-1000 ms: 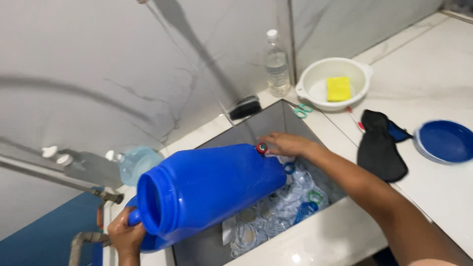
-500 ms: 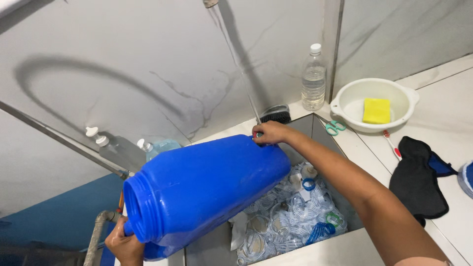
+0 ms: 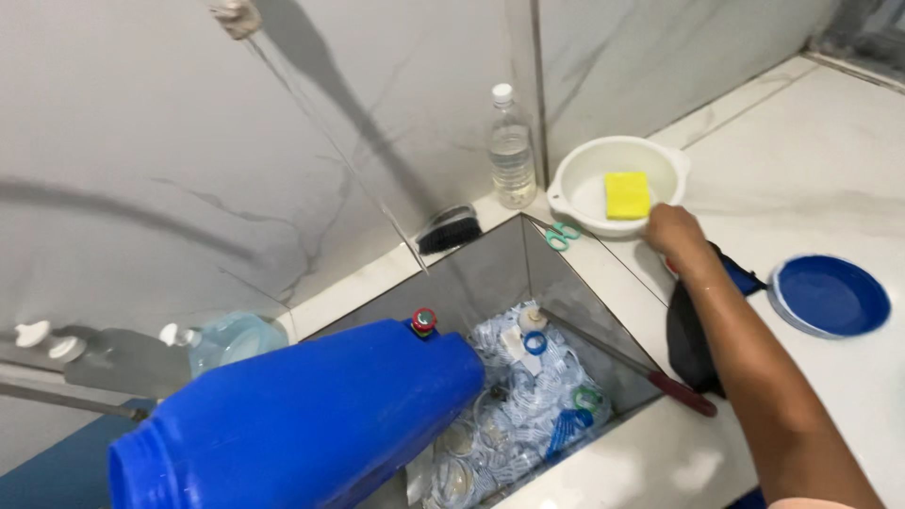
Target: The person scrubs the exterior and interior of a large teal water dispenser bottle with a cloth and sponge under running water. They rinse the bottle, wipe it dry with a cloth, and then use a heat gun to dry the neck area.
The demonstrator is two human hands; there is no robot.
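With the left hand hidden, its grip untellable, the right hand [image 3: 671, 236], loose and empty beside the white bowl [image 3: 575, 203], should return to steady the tilted blue jug [image 3: 311, 424] over the sink [image 3: 528, 259].

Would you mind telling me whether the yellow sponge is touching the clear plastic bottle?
Apart. The head view shows the yellow sponge lying inside the white basin, while the clear plastic bottle stands outside it.
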